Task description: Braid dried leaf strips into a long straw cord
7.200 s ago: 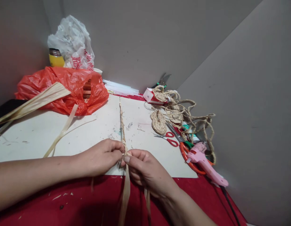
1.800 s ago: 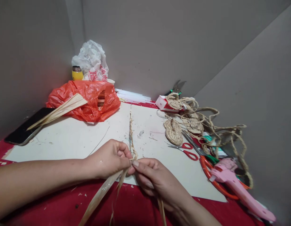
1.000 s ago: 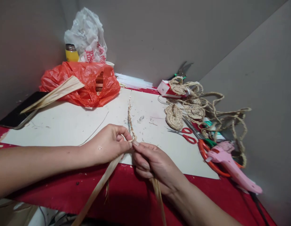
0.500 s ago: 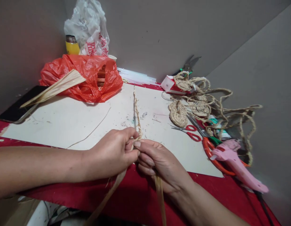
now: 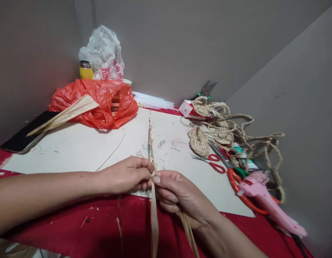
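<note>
A thin straw-coloured braid (image 5: pixel 151 143) runs away from me across the white board (image 5: pixel 128 147). My left hand (image 5: pixel 130 175) pinches its near end from the left, fingers curled in. Against it, my right hand (image 5: pixel 173 191) grips the same end, thumb pressed on the strands. One flat fibre strip (image 5: pixel 154 218) hangs down between the hands toward me. Another fibre strip (image 5: pixel 188 233) trails out below my right hand's curled fingers. The exact crossing of the strands is partly hidden by the fingertips.
Left lie a phone (image 5: pixel 14 141), a dried husk (image 5: pixel 66 113) and a red plastic bag (image 5: pixel 101 96). Small red-handled scissors (image 5: pixel 215 163), a coiled braid piece (image 5: pixel 198 141), loose braided cord (image 5: pixel 246 134) and a pink glue gun (image 5: pixel 272 206) are at right. Red cloth (image 5: pixel 101 222) covers the table.
The view has tilted up slightly. One fibre strip that slanted down to the left now hangs straight between the hands. My left hand has flattened a little; both hands stay at the braid's end.
</note>
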Motion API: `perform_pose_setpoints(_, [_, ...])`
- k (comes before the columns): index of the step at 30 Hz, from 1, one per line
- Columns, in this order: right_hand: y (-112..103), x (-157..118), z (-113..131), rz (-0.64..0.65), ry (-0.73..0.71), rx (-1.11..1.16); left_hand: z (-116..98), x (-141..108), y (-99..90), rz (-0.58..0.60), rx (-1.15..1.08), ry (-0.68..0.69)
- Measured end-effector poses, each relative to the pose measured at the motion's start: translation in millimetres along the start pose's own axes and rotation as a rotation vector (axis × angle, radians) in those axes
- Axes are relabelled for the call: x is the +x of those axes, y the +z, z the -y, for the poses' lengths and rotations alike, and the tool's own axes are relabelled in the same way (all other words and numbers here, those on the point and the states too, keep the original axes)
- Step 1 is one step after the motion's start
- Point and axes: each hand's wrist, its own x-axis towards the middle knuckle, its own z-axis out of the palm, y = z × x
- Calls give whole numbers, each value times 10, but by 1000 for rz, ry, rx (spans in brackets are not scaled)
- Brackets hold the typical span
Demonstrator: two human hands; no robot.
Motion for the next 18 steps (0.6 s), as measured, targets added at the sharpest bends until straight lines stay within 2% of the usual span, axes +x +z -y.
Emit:
perform_pose_setpoints(8, [22, 8, 14, -38, -38, -161, -12, -35, -11, -78, 289, 155])
perform_pose_setpoints(13, [-11, 5, 16, -61, -109, -316, -5, -18, -44, -80, 360, 80])
perform_pose_setpoints(18, [8, -1, 26, -119, -190, -574, 24, 15, -58, -24, 236, -2])
